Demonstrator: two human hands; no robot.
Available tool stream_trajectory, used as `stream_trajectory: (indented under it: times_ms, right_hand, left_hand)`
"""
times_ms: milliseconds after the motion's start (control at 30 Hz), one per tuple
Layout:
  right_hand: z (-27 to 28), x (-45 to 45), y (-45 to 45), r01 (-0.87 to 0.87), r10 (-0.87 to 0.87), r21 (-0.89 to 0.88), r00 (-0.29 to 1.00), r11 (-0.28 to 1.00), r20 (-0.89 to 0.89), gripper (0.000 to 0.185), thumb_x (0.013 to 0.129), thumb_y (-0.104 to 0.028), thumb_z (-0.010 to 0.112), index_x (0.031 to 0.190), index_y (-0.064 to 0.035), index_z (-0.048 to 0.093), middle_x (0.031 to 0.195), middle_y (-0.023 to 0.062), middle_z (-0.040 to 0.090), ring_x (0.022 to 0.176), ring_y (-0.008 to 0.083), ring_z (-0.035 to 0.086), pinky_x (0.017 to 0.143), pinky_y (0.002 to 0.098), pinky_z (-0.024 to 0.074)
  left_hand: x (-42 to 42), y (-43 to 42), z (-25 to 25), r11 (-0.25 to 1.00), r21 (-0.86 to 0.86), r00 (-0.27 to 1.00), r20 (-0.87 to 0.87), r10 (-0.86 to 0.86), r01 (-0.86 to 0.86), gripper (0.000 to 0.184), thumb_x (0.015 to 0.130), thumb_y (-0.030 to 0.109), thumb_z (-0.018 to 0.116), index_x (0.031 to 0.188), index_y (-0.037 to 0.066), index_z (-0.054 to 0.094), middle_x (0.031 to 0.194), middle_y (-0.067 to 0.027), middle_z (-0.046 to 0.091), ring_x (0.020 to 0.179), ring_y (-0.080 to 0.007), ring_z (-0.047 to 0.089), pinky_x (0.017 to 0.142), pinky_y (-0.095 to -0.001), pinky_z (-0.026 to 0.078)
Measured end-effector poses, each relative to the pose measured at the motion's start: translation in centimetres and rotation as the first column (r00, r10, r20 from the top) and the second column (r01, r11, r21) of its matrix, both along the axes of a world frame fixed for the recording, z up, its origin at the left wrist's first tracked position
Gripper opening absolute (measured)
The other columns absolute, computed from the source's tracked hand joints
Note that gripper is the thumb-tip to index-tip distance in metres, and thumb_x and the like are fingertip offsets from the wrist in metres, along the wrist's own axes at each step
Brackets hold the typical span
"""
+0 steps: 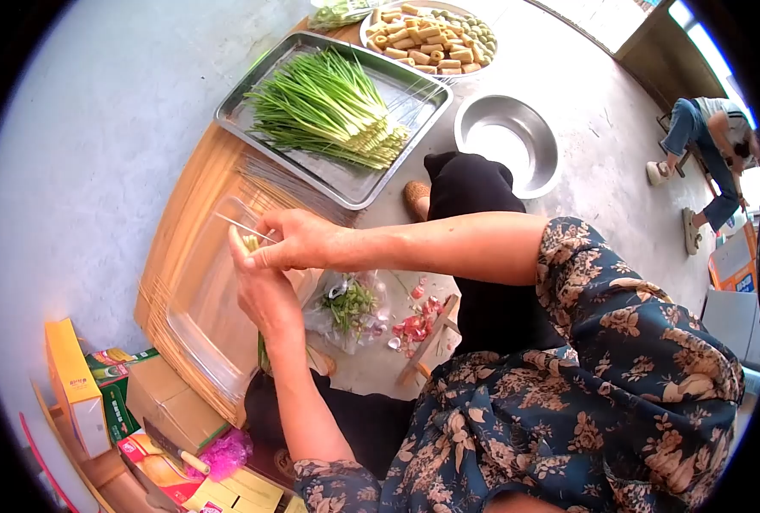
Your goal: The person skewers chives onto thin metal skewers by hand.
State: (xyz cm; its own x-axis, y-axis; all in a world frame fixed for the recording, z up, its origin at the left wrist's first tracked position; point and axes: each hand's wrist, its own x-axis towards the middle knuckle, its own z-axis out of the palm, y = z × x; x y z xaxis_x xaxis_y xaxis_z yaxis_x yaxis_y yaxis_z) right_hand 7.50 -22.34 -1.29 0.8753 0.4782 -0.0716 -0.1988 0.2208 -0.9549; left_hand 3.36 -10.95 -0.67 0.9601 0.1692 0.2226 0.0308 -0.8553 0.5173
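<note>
My left hand (265, 295) is closed around a small bunch of chives (250, 243); the pale cut ends show at the top of the fist and green leaves hang below the wrist. Close against it, my right hand (299, 239) is closed on a thin bamboo skewer (236, 224), which crosses the pale ends. Whether the skewer passes through the stalks I cannot tell. Both hands are above a clear plastic tray (183, 318) on the wooden table (188, 205). Beyond them, a metal tray (365, 195) holds a large pile of chives (324, 103).
Loose skewers (282, 184) lie on the table. A round dish of skewered food (423, 38) stands behind the metal tray, near a steel basin (547, 145). Greens in a plastic bag (346, 308) are below. Boxes (170, 398) and a knife (175, 446) lie lower left. Another person (705, 137) sits far right.
</note>
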Motion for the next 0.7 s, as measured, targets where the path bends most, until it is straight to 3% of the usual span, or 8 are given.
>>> stream_trajectory:
  times_ms: [100,133,300,500,567,600,633,700]
  right_hand:
    - [-0.4,0.7,0.2,0.061,-0.045,0.067,0.975,0.996,-0.218,0.035,0.076,-0.031,0.078,0.083,-0.0043,0.057,0.069,0.0052,0.058,0.057,0.0113,0.051,0.047,0.0256,0.0377]
    - [-0.4,0.8,0.4,0.07,-0.062,0.031,0.979,0.997,-0.196,0.038,0.081,-0.037,0.073,0.092,-0.0049,0.057,0.07,0.0002,0.052,0.055,0.0068,0.041,0.045,0.0248,0.0291]
    - [-0.3,0.4,-0.1,0.01,-0.002,0.031,0.969,0.999,-0.248,0.032,0.084,-0.037,0.068,0.088,-0.0072,0.06,0.067,-0.0019,0.05,0.056,0.0062,0.04,0.046,0.0239,0.029]
    - [0.6,1.4,-1.3,-0.094,0.1,0.053,0.987,0.994,-0.128,0.018,0.091,-0.025,0.063,0.086,-0.0072,0.062,0.066,-0.0054,0.051,0.055,0.0036,0.041,0.048,0.0211,0.0312]
    - [0.8,2.1,-2.0,-0.19,0.192,0.067,0.981,0.979,-0.024,0.014,0.089,-0.018,0.062,0.089,-0.0041,0.064,0.071,-0.0005,0.058,0.058,0.0063,0.049,0.05,0.0226,0.0389]
    - [1.1,2.6,-2.4,-0.272,0.272,0.039,0.962,0.961,0.014,0.015,0.089,-0.018,0.062,0.091,-0.0028,0.064,0.073,-0.0001,0.06,0.058,0.0068,0.05,0.051,0.0225,0.0401]
    - [1.4,2.4,-2.8,-0.273,0.273,0.035,0.962,0.961,0.008,0.015,0.089,-0.018,0.062,0.091,-0.0028,0.064,0.073,-0.0001,0.06,0.058,0.0068,0.05,0.051,0.0225,0.0401]
    - [3.6,1.9,-3.6,-0.41,0.41,-0.024,0.912,0.912,-0.009,0.016,0.089,-0.018,0.062,0.091,-0.0025,0.064,0.073,-0.0005,0.06,0.057,0.0074,0.051,0.051,0.022,0.0402]
  left_hand:
    - [0.0,-1.0,-0.8,0.998,0.062,0.993,0.109,-0.032,0.025,0.061,0.089,0.008,0.051,0.144,0.01,0.025,0.115,-0.019,0.06,0.094,-0.0368,0.062,0.073,-0.0445,0.048]
    - [0.1,-1.2,-0.6,0.997,0.074,0.998,0.06,-0.015,0.01,0.064,0.089,0.007,0.051,0.145,0.009,0.021,0.118,-0.0194,0.058,0.099,-0.0386,0.059,0.075,-0.0456,0.048]
    - [-0.4,-1.0,-1.7,0.994,0.079,0.979,0.182,-0.091,0.078,0.067,0.088,0.005,0.053,0.145,0.003,0.018,0.125,-0.0234,0.053,0.106,-0.0399,0.056,0.08,-0.0464,0.047]
    - [-0.5,-0.8,-0.5,0.95,-0.255,0.977,0.159,-0.141,0.179,0.074,0.085,0.0,0.058,0.146,0.003,0.016,0.12,-0.022,0.056,0.099,-0.0351,0.061,0.081,-0.0406,0.049]
    - [-0.5,-0.1,-0.5,0.773,-0.584,0.964,0.068,-0.258,0.248,0.077,0.084,-0.002,0.06,0.147,0.003,0.016,0.11,-0.0158,0.058,0.092,-0.026,0.063,0.079,-0.0352,0.051]
    - [-0.6,-0.1,-0.2,0.495,-0.819,0.934,0.129,-0.333,0.29,0.075,0.083,0.003,0.063,0.145,0.002,0.02,0.1,-0.0102,0.057,0.087,-0.0193,0.062,0.078,-0.0305,0.052]
    - [-0.7,0.4,0.1,0.491,-0.823,0.935,0.127,-0.331,0.286,0.075,0.083,0.003,0.063,0.145,0.002,0.02,0.1,-0.0102,0.057,0.087,-0.0193,0.062,0.078,-0.0305,0.052]
    - [-0.6,1.7,0.7,0.15,-0.962,0.828,0.111,-0.549,0.228,0.069,0.084,0.011,0.066,0.14,0.0,0.027,0.1,-0.0115,0.056,0.085,-0.0203,0.061,0.078,-0.0307,0.052]
